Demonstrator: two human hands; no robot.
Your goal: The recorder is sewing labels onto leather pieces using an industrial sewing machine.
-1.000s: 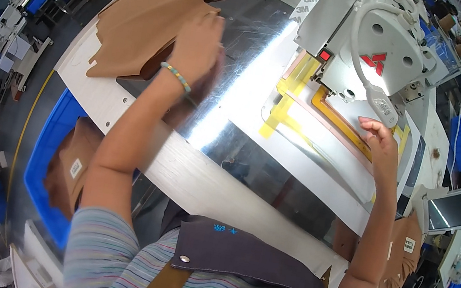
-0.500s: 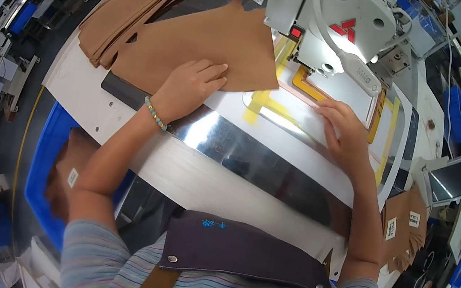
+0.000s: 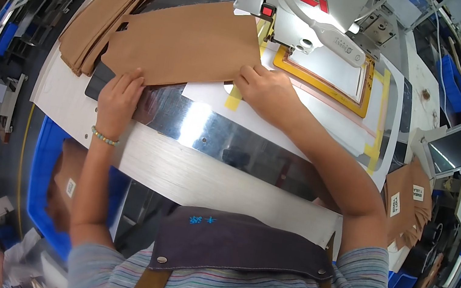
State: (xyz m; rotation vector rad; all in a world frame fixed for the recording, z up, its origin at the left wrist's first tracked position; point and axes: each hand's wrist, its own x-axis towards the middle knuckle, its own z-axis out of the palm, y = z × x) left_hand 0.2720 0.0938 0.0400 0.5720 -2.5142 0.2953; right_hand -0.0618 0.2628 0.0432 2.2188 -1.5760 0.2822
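A brown fabric panel (image 3: 186,44) lies across the left part of the machine bed, its right end close to the white sewing machine head (image 3: 303,9). At the panel's lower left corner, my left hand (image 3: 119,100) has its fingers closed on the edge. My right hand (image 3: 270,92) pinches the lower right corner, beside a strip of yellow tape (image 3: 233,101). A stack of similar brown panels (image 3: 104,23) sits left of the single one and partly under it. Right of my right hand is a yellow clamp frame (image 3: 324,82) below the machine head.
A blue bin (image 3: 43,173) holding a brown piece stands at the lower left. More labelled brown pieces (image 3: 408,203) hang at the right, below a tilted screen (image 3: 454,149). A shiny metal plate (image 3: 196,129) runs along the near side of the bed.
My right hand has moved left from the clamp frame to the panel's right corner. My left hand has slid from the panel's middle to its lower left corner. The panel is turned slightly.
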